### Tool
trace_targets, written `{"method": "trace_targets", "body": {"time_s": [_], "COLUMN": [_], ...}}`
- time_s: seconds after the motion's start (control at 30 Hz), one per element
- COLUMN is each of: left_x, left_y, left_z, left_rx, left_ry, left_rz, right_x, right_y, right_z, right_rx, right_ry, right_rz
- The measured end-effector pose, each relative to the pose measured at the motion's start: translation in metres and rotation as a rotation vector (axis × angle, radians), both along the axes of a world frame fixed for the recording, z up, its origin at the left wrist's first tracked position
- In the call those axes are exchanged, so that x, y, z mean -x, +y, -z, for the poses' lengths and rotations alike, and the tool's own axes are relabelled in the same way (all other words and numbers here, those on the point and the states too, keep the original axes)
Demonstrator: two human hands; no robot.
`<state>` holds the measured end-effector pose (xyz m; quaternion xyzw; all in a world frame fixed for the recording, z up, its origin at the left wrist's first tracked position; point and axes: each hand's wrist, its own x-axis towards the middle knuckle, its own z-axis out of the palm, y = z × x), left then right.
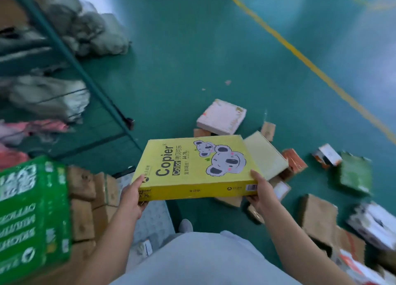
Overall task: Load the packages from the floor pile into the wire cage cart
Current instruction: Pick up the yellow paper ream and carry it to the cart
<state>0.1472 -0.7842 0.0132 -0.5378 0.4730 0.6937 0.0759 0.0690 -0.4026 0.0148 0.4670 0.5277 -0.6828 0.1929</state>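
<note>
Head view: the left hand (131,195) and the right hand (260,191) each grip a near corner of the yellow paper pack (195,166), held up flat above the green floor (192,59). More packages (221,116) lie beyond it. The blurry bars on the left look like the wire cage cart (70,55).

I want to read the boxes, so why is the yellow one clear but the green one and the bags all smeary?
In the head view, the yellow box held by the left hand and right hand is sharp; the green box and grey bags at the left edge are motion-blurred; the yellow floor line bends from the wide lens; pale glare washes the floor at top right.
</note>
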Motion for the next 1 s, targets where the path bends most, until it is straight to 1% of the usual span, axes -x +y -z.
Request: {"method": "trace_targets", "body": {"time_s": [0.03, 0.1, 0.13, 0.37, 0.57, 0.77, 0.87, 1.0], "left_x": [-0.019, -0.039, -0.058, -0.137, -0.200, -0.251, -0.272, -0.298], "left_y": [-0.006, -0.007, -0.006, 0.043, 0.080, 0.092, 0.079, 0.051], "left_z": [-0.002, -0.002, -0.003, -0.022, -0.017, -0.025, -0.028, -0.024], "left_rx": [-0.001, 0.015, 0.016, 0.012, 0.058, 0.110, 0.180, 0.173], "left_ry": [0.007, 0.019, 0.018, 0.031, 0.031, 0.090, 0.142, 0.168], "left_rz": [-0.078, -0.151, -0.234, -0.598, -0.899, -1.085, -1.167, -1.275], "right_x": [0.010, 0.022, 0.031, 0.056, 0.055, 0.033, 0.023, 0.006], "right_y": [-0.015, -0.027, -0.041, -0.079, -0.113, -0.168, -0.211, -0.274], "right_z": [-0.001, -0.001, -0.003, -0.014, -0.024, -0.033, -0.040, -0.053], "right_rx": [-0.008, -0.015, -0.020, -0.006, 0.104, 0.195, 0.252, 0.297], "right_ry": [0.006, 0.013, 0.025, 0.053, 0.069, 0.065, 0.082, 0.099], "right_rz": [-0.087, -0.174, -0.260, -0.596, -0.845, -0.991, -1.049, -1.120]}}
